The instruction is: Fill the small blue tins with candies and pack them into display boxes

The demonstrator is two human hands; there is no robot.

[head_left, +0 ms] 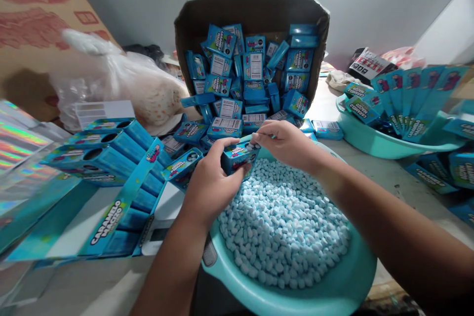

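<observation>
My left hand [211, 180] is wrapped round a small blue candy box [239, 155], held over a teal basin [333, 291] full of pale blue candies [285, 222]. My right hand [283, 142] pinches at the open top of the same box, fingers curled together. Behind the hands a tipped brown carton [255, 10] spills several small blue boxes [240, 84] onto the table.
A blue display tray [122, 187] of small boxes lies at the left, with holographic sheets [18, 143] and a plastic bag [122, 84] beyond. A second teal basin [374, 140] at the right holds flat blue box blanks [414, 98]. More blue boxes lie at the far right.
</observation>
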